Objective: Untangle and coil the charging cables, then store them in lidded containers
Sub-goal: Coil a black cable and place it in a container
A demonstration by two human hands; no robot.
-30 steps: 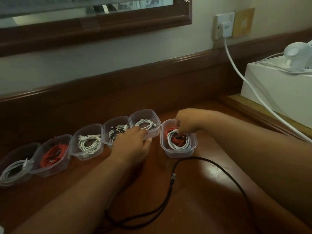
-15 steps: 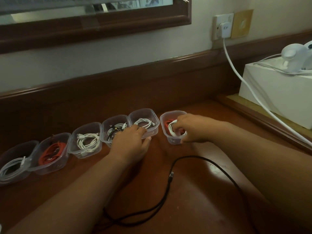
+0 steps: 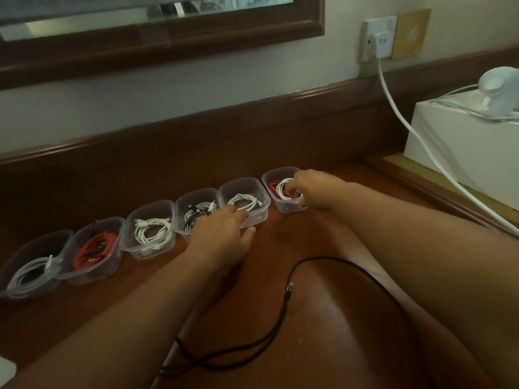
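We see our right hand (image 3: 314,189) seemingly pinching the white coil (image 3: 283,189) in the end container (image 3: 286,206), left hand (image 3: 222,234) resting spread.

Six clear plastic tubs stand in a row on your brown wooden desk (image 3: 323,318), each open-topped with coiled cable inside. Your right hand (image 3: 316,189) pinches the white coil (image 3: 282,189) lying over a red one in the rightmost clear plastic tub (image 3: 283,206). Your left hand (image 3: 222,234) rests flat, fingers on the near rims of the next two tubs. A loose black cable (image 3: 283,318) loops across the desk between your forearms. A white plug (image 3: 380,44) sits in the wall socket
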